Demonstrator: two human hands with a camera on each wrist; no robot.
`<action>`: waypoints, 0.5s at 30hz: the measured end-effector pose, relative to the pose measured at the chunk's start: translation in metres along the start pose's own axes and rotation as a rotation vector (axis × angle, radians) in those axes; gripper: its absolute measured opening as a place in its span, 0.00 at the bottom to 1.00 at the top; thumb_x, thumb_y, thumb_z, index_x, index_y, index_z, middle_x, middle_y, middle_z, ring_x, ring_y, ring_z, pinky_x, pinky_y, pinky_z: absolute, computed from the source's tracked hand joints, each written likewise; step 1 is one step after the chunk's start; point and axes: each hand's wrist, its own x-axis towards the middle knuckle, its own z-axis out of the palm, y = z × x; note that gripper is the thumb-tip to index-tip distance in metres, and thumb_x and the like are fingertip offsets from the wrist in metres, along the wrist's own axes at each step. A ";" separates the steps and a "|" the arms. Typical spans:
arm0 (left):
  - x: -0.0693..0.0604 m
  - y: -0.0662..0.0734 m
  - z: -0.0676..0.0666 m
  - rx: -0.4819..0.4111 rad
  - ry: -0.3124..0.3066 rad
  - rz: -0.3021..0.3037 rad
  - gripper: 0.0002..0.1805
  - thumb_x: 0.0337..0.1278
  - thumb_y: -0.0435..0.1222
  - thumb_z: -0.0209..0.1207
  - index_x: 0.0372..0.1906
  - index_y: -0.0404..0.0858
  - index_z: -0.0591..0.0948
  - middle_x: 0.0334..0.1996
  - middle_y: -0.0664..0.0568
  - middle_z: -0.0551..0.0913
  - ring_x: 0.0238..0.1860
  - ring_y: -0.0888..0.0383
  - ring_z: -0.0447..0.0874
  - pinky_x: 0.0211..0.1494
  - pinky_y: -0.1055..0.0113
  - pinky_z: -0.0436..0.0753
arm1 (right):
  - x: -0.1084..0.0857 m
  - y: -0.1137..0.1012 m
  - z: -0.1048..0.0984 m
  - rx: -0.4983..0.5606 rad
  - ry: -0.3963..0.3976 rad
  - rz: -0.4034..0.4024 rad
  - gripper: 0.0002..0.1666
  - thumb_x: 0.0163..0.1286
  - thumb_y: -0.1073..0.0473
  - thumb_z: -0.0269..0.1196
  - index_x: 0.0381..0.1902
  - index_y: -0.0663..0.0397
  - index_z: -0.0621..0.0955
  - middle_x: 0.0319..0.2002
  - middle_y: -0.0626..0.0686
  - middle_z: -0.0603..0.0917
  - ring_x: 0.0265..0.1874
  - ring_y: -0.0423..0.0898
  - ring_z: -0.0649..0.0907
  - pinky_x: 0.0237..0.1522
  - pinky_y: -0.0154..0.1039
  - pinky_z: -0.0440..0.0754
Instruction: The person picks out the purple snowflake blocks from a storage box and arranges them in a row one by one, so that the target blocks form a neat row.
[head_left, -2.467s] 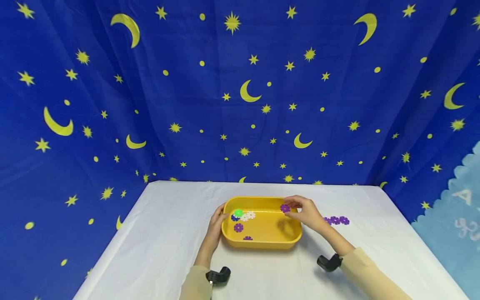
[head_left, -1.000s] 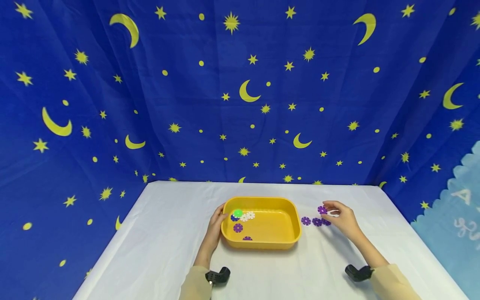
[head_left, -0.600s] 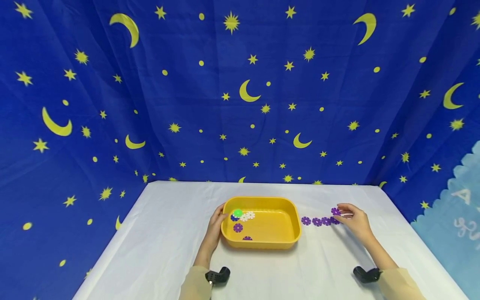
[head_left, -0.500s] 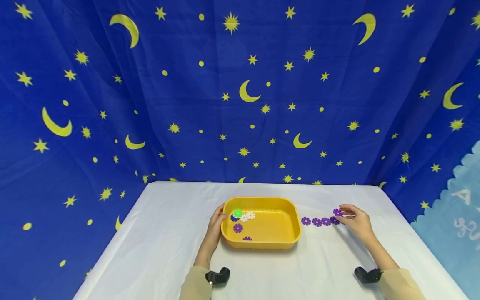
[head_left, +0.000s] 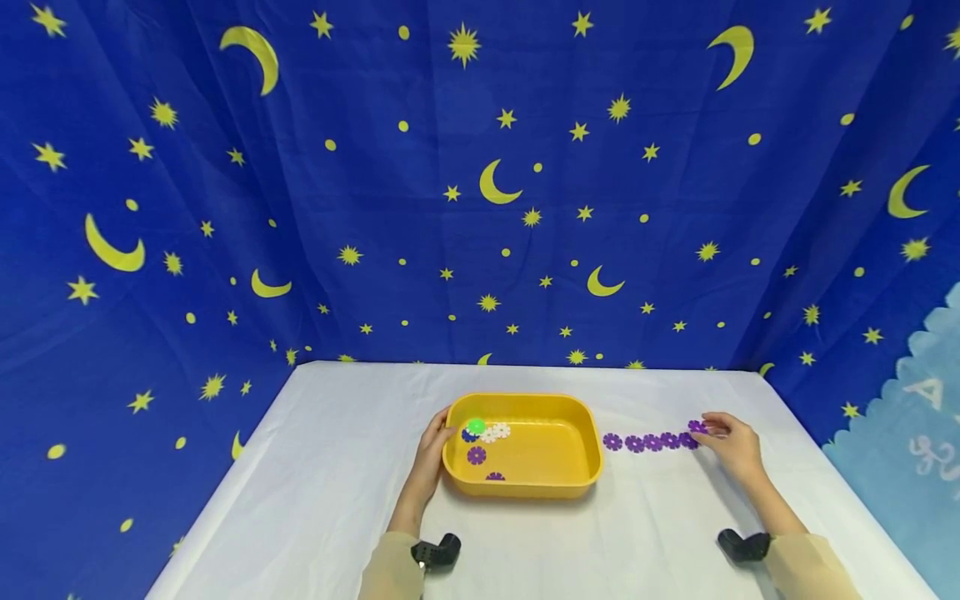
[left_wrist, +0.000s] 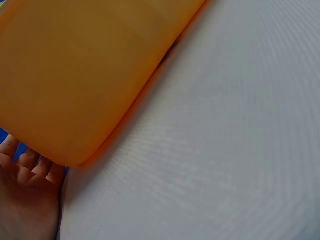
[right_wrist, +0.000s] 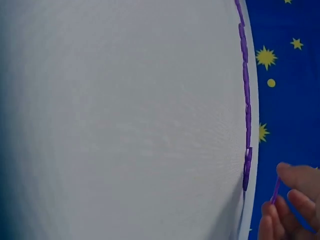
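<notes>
My left hand (head_left: 429, 450) holds the left end of a yellow plastic bin (head_left: 522, 490), thumb over the rim and fingers outside. In the left wrist view its fingers (left_wrist: 40, 164) lie against the bin's wall (left_wrist: 80, 90). Between thumb and fingers, my right hand (head_left: 735, 446) pinches a purple snowflake disc (head_left: 696, 427). That disc (right_wrist: 275, 190) is clear of the table in the right wrist view. Just below it ends a row of several purple discs (head_left: 653, 442) lying on the table; the leftmost disc (head_left: 612, 442) sits slightly apart, near the bin's right wall.
Inside the bin, at its left, lie a light green disc (head_left: 476, 426), a blue disc (head_left: 469, 436), white discs (head_left: 501, 430) and two purple discs (head_left: 477, 455). A white cloth (head_left: 360, 433) covers the table. Blue star-patterned curtains (head_left: 405, 208) stand behind and beside it.
My right hand has carried the purple disc from over the bin's right side rightward along the row to its far end. My left hand and the bin have stayed in place.
</notes>
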 end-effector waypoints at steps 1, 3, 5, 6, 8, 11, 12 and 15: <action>0.000 0.000 0.000 0.001 -0.002 0.000 0.28 0.66 0.37 0.46 0.71 0.40 0.61 0.73 0.45 0.60 0.74 0.47 0.55 0.78 0.53 0.56 | 0.000 0.002 0.000 -0.007 0.004 0.014 0.22 0.53 0.68 0.69 0.45 0.76 0.79 0.36 0.72 0.84 0.25 0.18 0.72 0.26 0.15 0.73; 0.000 0.000 0.000 0.004 -0.005 0.001 0.28 0.67 0.37 0.45 0.71 0.40 0.61 0.73 0.45 0.59 0.74 0.47 0.55 0.78 0.53 0.56 | 0.000 0.005 -0.001 -0.016 0.009 0.041 0.22 0.53 0.68 0.69 0.45 0.76 0.79 0.36 0.72 0.84 0.24 0.18 0.72 0.25 0.15 0.73; 0.000 0.001 0.000 0.009 -0.006 0.005 0.28 0.67 0.37 0.45 0.71 0.40 0.61 0.73 0.45 0.59 0.74 0.47 0.54 0.78 0.53 0.55 | 0.000 0.008 -0.002 -0.029 0.014 0.071 0.23 0.53 0.67 0.69 0.45 0.76 0.79 0.36 0.72 0.84 0.23 0.18 0.71 0.25 0.15 0.71; -0.001 0.001 0.000 0.006 -0.005 0.005 0.28 0.67 0.38 0.45 0.71 0.40 0.61 0.73 0.45 0.59 0.74 0.47 0.54 0.78 0.53 0.56 | 0.000 0.009 -0.002 -0.039 0.016 0.087 0.23 0.53 0.67 0.69 0.45 0.77 0.79 0.36 0.72 0.84 0.22 0.18 0.70 0.25 0.15 0.70; -0.001 0.002 0.000 0.002 -0.005 0.010 0.28 0.67 0.38 0.45 0.71 0.40 0.61 0.73 0.44 0.59 0.74 0.46 0.55 0.77 0.52 0.56 | 0.000 0.010 -0.003 -0.060 0.021 0.127 0.23 0.52 0.67 0.69 0.44 0.77 0.78 0.36 0.72 0.84 0.21 0.18 0.69 0.26 0.14 0.68; -0.002 0.001 0.000 0.009 -0.009 0.021 0.29 0.67 0.38 0.45 0.71 0.38 0.61 0.73 0.42 0.59 0.74 0.44 0.56 0.77 0.52 0.58 | -0.001 0.011 -0.003 -0.085 0.028 0.194 0.24 0.51 0.66 0.69 0.44 0.78 0.78 0.35 0.71 0.84 0.18 0.18 0.68 0.25 0.15 0.65; -0.002 0.001 0.000 0.012 -0.008 0.020 0.29 0.66 0.38 0.45 0.71 0.38 0.61 0.73 0.42 0.59 0.73 0.44 0.56 0.77 0.52 0.58 | -0.001 0.011 -0.003 -0.092 0.027 0.210 0.24 0.51 0.66 0.70 0.44 0.78 0.78 0.35 0.71 0.84 0.18 0.19 0.68 0.25 0.16 0.65; -0.001 0.002 0.000 0.028 -0.014 0.032 0.29 0.67 0.38 0.45 0.71 0.37 0.60 0.72 0.41 0.59 0.73 0.43 0.56 0.76 0.52 0.58 | 0.000 0.012 -0.002 -0.100 0.020 0.231 0.25 0.50 0.66 0.70 0.44 0.77 0.78 0.35 0.70 0.85 0.17 0.20 0.68 0.25 0.18 0.65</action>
